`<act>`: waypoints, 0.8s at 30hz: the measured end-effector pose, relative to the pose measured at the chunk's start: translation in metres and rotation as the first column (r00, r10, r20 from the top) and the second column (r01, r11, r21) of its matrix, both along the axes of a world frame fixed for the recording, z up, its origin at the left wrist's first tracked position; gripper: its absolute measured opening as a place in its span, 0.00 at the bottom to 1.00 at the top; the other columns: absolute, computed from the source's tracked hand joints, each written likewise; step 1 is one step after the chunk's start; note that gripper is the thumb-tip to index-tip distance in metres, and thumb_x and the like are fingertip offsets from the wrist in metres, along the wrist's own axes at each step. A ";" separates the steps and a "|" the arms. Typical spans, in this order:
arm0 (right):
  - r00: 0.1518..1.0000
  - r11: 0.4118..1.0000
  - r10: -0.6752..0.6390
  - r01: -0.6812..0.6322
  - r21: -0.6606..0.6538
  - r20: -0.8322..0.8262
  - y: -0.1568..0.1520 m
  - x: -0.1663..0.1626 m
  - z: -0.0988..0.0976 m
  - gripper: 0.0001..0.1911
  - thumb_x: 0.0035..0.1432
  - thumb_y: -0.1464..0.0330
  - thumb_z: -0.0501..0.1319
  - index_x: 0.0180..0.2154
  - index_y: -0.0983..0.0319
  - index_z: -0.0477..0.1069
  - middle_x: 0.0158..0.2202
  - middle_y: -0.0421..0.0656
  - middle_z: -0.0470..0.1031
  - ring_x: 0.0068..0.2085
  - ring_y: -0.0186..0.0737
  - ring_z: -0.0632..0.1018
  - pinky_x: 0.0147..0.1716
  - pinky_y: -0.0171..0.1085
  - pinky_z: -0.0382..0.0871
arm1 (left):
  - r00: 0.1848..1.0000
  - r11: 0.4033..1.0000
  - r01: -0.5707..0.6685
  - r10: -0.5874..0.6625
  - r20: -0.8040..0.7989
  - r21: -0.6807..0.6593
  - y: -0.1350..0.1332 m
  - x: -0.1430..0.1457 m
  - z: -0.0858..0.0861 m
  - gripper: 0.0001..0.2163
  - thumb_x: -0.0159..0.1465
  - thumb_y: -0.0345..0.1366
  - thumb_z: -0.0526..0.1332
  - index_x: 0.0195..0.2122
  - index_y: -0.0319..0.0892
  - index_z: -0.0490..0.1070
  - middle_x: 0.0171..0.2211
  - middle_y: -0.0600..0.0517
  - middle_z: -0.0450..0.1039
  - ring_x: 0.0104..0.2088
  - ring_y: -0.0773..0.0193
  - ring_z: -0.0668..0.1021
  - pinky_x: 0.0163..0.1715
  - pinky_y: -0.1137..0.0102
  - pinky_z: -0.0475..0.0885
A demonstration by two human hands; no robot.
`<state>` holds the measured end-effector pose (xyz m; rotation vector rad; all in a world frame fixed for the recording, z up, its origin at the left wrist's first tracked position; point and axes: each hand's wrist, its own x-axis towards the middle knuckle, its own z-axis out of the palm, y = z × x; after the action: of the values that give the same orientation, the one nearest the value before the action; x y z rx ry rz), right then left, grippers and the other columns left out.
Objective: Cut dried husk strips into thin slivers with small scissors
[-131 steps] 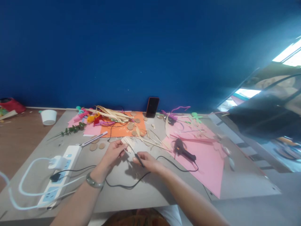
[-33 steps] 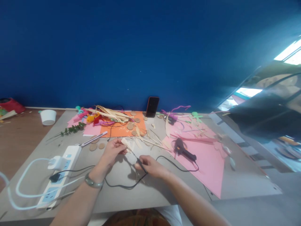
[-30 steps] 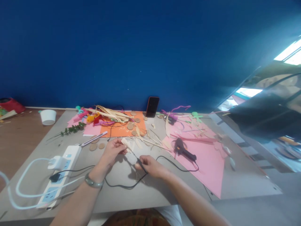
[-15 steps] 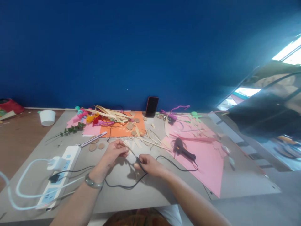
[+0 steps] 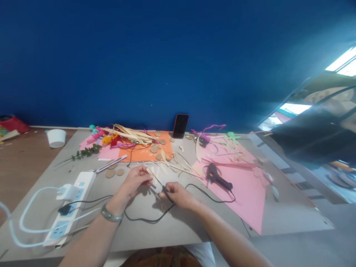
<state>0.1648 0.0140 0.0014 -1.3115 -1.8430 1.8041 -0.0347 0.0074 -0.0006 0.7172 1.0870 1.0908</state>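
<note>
We noted our left hand (image 5: pixel 137 180) pinching a pale straw strip (image 5: pixel 152 173) over the desk (image 5: pixel 178 218), its length slanting toward our right hand (image 5: pixel 175 193), closed on a thin black tool (image 5: pixel 165 191).

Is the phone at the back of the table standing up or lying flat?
Standing up. The phone rests on its lower edge at the far side of the table, tilted back against the blue wall, dark screen facing the camera.

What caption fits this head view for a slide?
At a cluttered craft table, the left hand pinches a pale strip while the right hand holds a thin black tool against it.
</note>
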 end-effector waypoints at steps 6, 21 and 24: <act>0.976 0.940 -0.186 0.144 0.309 0.114 0.017 0.010 -0.002 0.22 0.44 0.61 0.64 0.18 0.60 0.51 0.15 0.32 0.54 0.20 0.29 0.56 0.20 0.31 0.47 | 0.991 1.000 -0.010 0.011 -0.135 0.009 0.003 -0.003 -0.006 0.10 0.46 0.33 0.68 0.27 0.38 0.68 0.18 0.54 0.72 0.17 0.69 0.74 0.20 0.75 0.70; 0.898 0.796 -0.303 0.055 0.603 0.318 0.060 -0.016 -0.007 0.12 0.40 0.75 0.60 0.18 0.61 0.56 0.17 0.35 0.60 0.23 0.32 0.60 0.26 0.33 0.50 | 0.759 0.970 -0.069 0.202 -0.619 0.232 0.011 -0.008 -0.028 0.06 0.49 0.34 0.63 0.28 0.40 0.75 0.21 0.53 0.73 0.17 0.69 0.70 0.18 0.74 0.63; 0.930 0.817 -0.284 0.108 0.567 0.232 0.057 -0.016 -0.001 0.14 0.41 0.73 0.60 0.18 0.60 0.54 0.18 0.34 0.60 0.22 0.30 0.61 0.24 0.31 0.53 | 0.889 0.987 -0.058 0.120 -0.443 0.151 0.007 0.000 -0.021 0.10 0.50 0.40 0.65 0.29 0.39 0.73 0.20 0.55 0.70 0.13 0.72 0.67 0.14 0.75 0.59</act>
<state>0.1488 0.0707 0.0005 -1.5272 -2.0633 0.8880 -0.0343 0.0140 -0.0216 1.0732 1.4627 1.1114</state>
